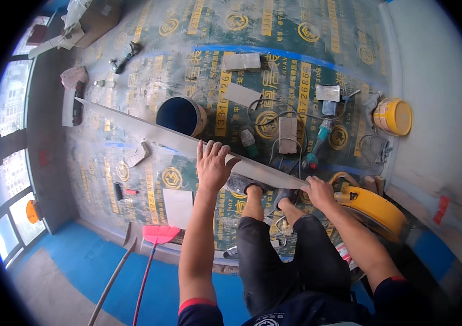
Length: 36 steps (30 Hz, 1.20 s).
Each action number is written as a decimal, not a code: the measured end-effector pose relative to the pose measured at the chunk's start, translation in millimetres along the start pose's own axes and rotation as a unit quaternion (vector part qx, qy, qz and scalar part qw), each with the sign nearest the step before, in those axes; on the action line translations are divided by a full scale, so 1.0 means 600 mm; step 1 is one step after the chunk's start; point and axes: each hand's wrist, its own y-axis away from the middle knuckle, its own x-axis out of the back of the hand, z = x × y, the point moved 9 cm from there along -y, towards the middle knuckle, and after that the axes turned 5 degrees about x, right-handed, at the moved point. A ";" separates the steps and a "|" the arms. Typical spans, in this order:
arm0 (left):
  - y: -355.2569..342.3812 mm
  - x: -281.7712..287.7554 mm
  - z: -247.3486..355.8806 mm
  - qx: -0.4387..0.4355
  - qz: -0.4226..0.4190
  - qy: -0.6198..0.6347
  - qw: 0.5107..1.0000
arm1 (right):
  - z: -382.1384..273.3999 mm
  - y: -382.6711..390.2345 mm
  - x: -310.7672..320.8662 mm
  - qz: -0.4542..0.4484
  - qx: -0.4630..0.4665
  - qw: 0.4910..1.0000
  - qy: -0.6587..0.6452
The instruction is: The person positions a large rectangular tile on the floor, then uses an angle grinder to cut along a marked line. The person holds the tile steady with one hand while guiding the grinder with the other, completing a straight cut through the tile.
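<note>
A long, narrow pale board (161, 136) stretches diagonally from the upper left toward my right side, above the floor covering. My left hand (214, 165) grips its middle, fingers over the upper edge and thumb apart. At the board's right end, my right hand (318, 191) is closed on it. Just behind the board stands a dark open bucket (179, 111); my feet (244, 183) are below it. A round yellow machine (375, 209) sits beside my right forearm.
Power tools (318, 141), cables, small blocks (287, 133) and tile pieces (176, 209) lie on the printed floor covering (263, 27). A yellow pail (393, 115) stands by the right wall. A pink broom (160, 233) and another long handle (111, 282) lie lower left. Windows (11, 98) line the left.
</note>
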 end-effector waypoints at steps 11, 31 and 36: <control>-0.028 -0.018 -0.022 0.026 -0.020 0.071 0.997 | -0.015 -0.037 0.048 -0.091 -0.107 0.986 0.090; -0.071 -0.031 -0.056 0.120 -0.023 0.154 0.980 | -0.032 -0.205 0.518 -0.017 -0.102 0.994 0.020; -0.081 -0.013 -0.081 0.147 -0.012 0.173 0.974 | -0.045 -0.527 0.358 -0.122 -0.043 0.989 0.068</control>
